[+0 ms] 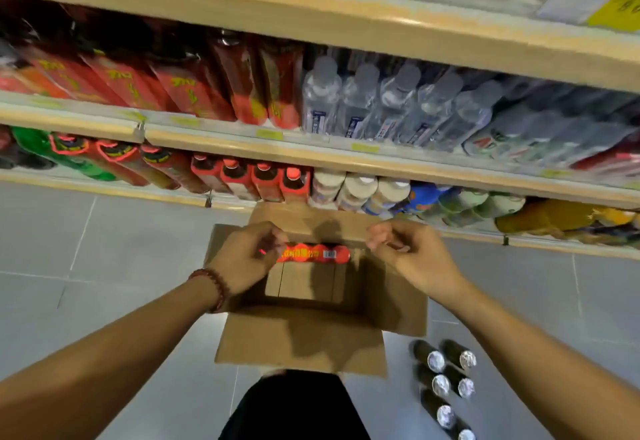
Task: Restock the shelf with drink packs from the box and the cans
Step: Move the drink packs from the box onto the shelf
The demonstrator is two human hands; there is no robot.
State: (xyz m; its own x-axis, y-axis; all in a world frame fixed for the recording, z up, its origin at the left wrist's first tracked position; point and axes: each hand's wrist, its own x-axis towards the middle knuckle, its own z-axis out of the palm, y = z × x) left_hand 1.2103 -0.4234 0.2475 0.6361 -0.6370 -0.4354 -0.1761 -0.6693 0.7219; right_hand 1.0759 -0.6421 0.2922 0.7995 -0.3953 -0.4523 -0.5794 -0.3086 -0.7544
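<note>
An open cardboard box [311, 335] stands on the floor below the shelves. A red drink pack [313, 254] lies across the box's far side. My left hand [247, 259], with a bead bracelet at the wrist, grips the pack's left end. My right hand [412, 254] hovers just right of the pack, fingers curled and pinched, nothing visible in it. Several dark cans [446, 380] with silver tops stand in two rows on the floor right of the box.
The bottom shelf [381, 162] holds red-capped bottles [263, 180], white bottles [356, 190] and others. Above it are red packs [242, 86] and clear water bottles [381, 103]. Grey floor tiles [121, 249] surround the box. My dark-clothed knee [294, 408] is near the bottom edge.
</note>
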